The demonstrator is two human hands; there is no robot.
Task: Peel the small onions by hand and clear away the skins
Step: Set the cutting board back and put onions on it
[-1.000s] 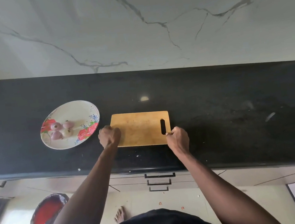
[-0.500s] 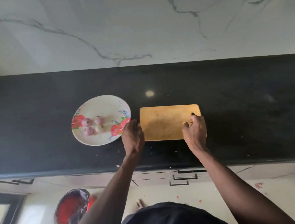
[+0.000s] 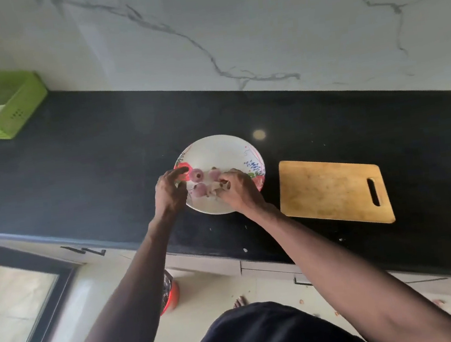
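Observation:
A white floral plate point(image 3: 217, 150) sits on the black counter and carries several small pinkish onions point(image 3: 196, 174). My left hand point(image 3: 169, 191) is at the plate's left rim with its index finger stretched out toward the nearest onion. My right hand point(image 3: 236, 189) lies over the plate's near right part, its fingers curled around a pale onion point(image 3: 215, 190) among the others. Part of that onion is hidden by my fingers.
A wooden cutting board point(image 3: 333, 191) with a handle slot lies to the right of the plate. A green plastic basket point(image 3: 3, 104) stands at the counter's far left by the wall. A red bin point(image 3: 171, 293) is on the floor below the counter edge.
Both hands have left the cutting board and moved left onto the plate. The right hand now closes on an onion, and the view has swung left.

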